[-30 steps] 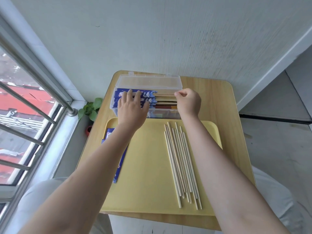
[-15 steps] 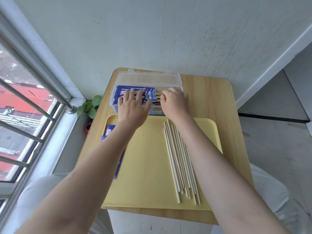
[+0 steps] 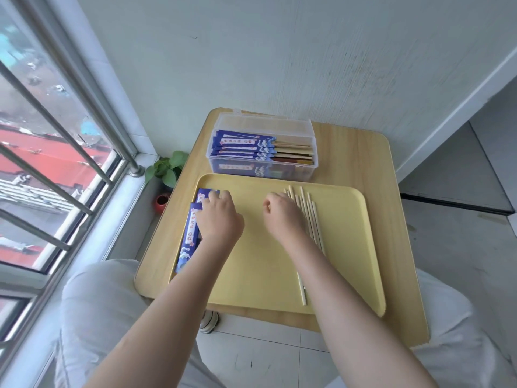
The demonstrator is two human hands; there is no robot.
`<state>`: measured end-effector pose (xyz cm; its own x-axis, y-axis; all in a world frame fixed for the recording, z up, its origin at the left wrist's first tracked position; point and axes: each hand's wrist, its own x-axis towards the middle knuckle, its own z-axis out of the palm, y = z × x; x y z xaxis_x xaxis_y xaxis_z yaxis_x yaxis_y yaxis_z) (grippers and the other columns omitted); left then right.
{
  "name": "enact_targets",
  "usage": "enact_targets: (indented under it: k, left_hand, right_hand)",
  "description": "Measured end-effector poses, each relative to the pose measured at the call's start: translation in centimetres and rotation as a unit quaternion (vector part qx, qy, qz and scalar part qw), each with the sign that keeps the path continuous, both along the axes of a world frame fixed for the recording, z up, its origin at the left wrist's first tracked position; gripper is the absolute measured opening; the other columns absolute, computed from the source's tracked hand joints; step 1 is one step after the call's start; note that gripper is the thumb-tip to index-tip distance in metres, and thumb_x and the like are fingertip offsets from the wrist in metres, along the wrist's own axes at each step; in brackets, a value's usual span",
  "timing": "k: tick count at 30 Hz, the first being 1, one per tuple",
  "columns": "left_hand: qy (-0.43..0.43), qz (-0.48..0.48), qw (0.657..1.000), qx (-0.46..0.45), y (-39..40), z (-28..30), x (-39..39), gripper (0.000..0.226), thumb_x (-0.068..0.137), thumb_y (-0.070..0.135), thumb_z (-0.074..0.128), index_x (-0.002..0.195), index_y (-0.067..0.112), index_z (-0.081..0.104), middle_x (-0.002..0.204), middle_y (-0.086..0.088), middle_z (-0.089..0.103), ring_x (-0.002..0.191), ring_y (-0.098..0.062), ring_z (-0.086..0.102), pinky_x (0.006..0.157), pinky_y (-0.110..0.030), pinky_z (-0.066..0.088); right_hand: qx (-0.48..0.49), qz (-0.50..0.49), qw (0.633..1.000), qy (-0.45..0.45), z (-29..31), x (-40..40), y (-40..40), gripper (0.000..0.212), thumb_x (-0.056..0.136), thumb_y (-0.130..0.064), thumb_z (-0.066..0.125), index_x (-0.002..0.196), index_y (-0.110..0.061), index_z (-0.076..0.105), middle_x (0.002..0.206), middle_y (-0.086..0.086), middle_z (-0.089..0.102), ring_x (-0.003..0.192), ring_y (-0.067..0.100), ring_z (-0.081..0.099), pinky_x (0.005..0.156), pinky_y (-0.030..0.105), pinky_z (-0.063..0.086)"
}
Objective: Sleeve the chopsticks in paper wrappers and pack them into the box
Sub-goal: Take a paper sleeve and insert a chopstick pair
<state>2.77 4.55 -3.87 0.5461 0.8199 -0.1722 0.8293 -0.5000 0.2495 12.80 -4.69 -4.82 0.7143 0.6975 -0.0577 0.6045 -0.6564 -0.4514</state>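
Observation:
A clear plastic box [image 3: 313,152] with its lid open stands at the table's far edge and holds several chopsticks sleeved in blue paper wrappers [image 3: 243,148]. On the yellow tray [image 3: 265,264], a small stack of empty blue wrappers [image 3: 191,228] lies at the left. My left hand [image 3: 219,219] rests on that stack, its fingers curled over the far end of the top wrapper. Several bare wooden chopsticks [image 3: 314,219] lie at the right. My right hand [image 3: 282,215] sits knuckles-up over their left side with its fingers curled; any grip is hidden underneath.
The small wooden table [image 3: 391,208] stands against a white wall, and a barred window is at the left. A green plant [image 3: 167,166] in a red pot sits on the floor between the table and the window. My knees show below the table's near edge.
Both hands have drawn back from the box to the tray, the left onto the empty wrappers and the right onto the bare chopsticks. The sleeved chopsticks stay in the box.

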Motion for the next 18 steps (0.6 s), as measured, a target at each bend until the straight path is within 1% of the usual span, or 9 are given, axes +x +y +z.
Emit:
enact_targets:
  k: [3, 6, 9, 11, 14, 15, 16, 17, 18]
  left_hand:
    - [-0.009, -0.017, 1.000, -0.008, -1.1, -1.2, -0.9, 0.029, 0.095, 0.013, 0.047, 0.124, 0.011, 0.050, 0.129, -0.013, 0.050, 0.121, -0.032, 0.046, 0.083, -0.040, 0.047]
    - [-0.049, -0.026, 0.998, -0.023, -1.8, -1.7, -1.4, 0.029, 0.096, 0.012, 0.048, 0.125, 0.011, 0.050, 0.125, -0.013, 0.050, 0.123, -0.032, 0.044, 0.078, -0.038, 0.044]
    - [-0.075, -0.021, 0.996, -0.034, -2.4, -1.4, -1.5, 0.027, 0.094, 0.011, 0.051, 0.121, 0.008, 0.051, 0.117, -0.013, 0.053, 0.113, -0.031, 0.049, 0.073, -0.036, 0.038]
    - [-0.080, -0.019, 0.996, -0.021, -2.6, -1.2, -1.4, 0.029, 0.094, 0.010, 0.052, 0.123, 0.008, 0.052, 0.113, -0.013, 0.059, 0.105, -0.032, 0.055, 0.069, -0.035, 0.038]
    - [-0.133, 0.019, 0.990, -0.051, -3.0, -1.0, -1.3, 0.036, 0.094, 0.013, 0.054, 0.130, 0.012, 0.059, 0.112, -0.010, 0.068, 0.095, -0.029, 0.062, 0.067, -0.031, 0.042]
    - [-0.167, 0.045, 0.981, -0.088, -3.1, -0.9, -1.3, 0.034, 0.094, 0.015, 0.056, 0.127, 0.013, 0.063, 0.110, -0.007, 0.070, 0.090, -0.026, 0.064, 0.067, -0.030, 0.044]
    - [-0.212, 0.078, 0.963, -0.147, -3.2, -0.8, -1.2, 0.031, 0.094, 0.017, 0.060, 0.124, 0.013, 0.066, 0.107, -0.005, 0.072, 0.086, -0.024, 0.065, 0.068, -0.030, 0.048]
    - [-0.267, 0.121, 0.928, -0.229, -3.4, -0.7, -1.0, 0.027, 0.094, 0.017, 0.063, 0.120, 0.011, 0.068, 0.103, -0.004, 0.073, 0.086, -0.022, 0.067, 0.072, -0.032, 0.053]
    - [-0.321, 0.169, 0.873, -0.325, -3.6, -0.3, -1.0, 0.023, 0.093, 0.015, 0.067, 0.115, 0.009, 0.069, 0.100, -0.005, 0.073, 0.088, -0.024, 0.069, 0.076, -0.035, 0.057]
  right_hand:
    - [-0.007, 0.007, 0.999, 0.034, -0.8, -1.8, -1.2, 0.019, 0.096, -0.018, 0.049, 0.104, -0.011, 0.065, 0.107, 0.008, 0.063, 0.094, 0.032, 0.061, 0.079, 0.037, 0.051]
    - [0.004, 0.007, 0.998, 0.063, -1.4, -2.9, -2.3, 0.018, 0.095, -0.020, 0.051, 0.102, -0.013, 0.066, 0.105, 0.007, 0.063, 0.092, 0.030, 0.061, 0.078, 0.035, 0.050]
    - [0.038, -0.010, 0.994, 0.102, -1.7, -3.4, -3.2, 0.018, 0.095, -0.018, 0.052, 0.102, -0.013, 0.067, 0.104, 0.005, 0.064, 0.091, 0.028, 0.060, 0.078, 0.035, 0.049]
    - [0.067, -0.022, 0.991, 0.117, -1.8, -3.6, -3.6, 0.017, 0.094, -0.016, 0.052, 0.101, -0.012, 0.068, 0.102, 0.005, 0.067, 0.090, 0.027, 0.061, 0.079, 0.036, 0.050]
    - [0.100, -0.053, 0.978, 0.175, -1.4, -3.6, -4.3, 0.020, 0.096, -0.017, 0.053, 0.105, -0.015, 0.070, 0.099, 0.000, 0.068, 0.088, 0.022, 0.062, 0.073, 0.029, 0.048]
    - [0.113, -0.066, 0.969, 0.211, -1.1, -3.6, -4.5, 0.020, 0.098, -0.018, 0.053, 0.108, -0.016, 0.070, 0.098, -0.001, 0.068, 0.087, 0.020, 0.062, 0.071, 0.028, 0.048]
    - [0.128, -0.078, 0.955, 0.255, -0.8, -3.6, -4.7, 0.020, 0.099, -0.021, 0.053, 0.110, -0.016, 0.068, 0.098, -0.002, 0.068, 0.086, 0.018, 0.063, 0.071, 0.029, 0.050]
    - [0.144, -0.087, 0.938, 0.302, -0.4, -3.6, -5.1, 0.018, 0.101, -0.023, 0.053, 0.111, -0.017, 0.066, 0.099, -0.001, 0.068, 0.085, 0.018, 0.065, 0.070, 0.032, 0.054]
    - [0.156, -0.088, 0.920, 0.348, 0.0, -3.6, -5.3, 0.016, 0.102, -0.027, 0.053, 0.110, -0.017, 0.063, 0.100, 0.001, 0.068, 0.083, 0.019, 0.067, 0.070, 0.035, 0.057]
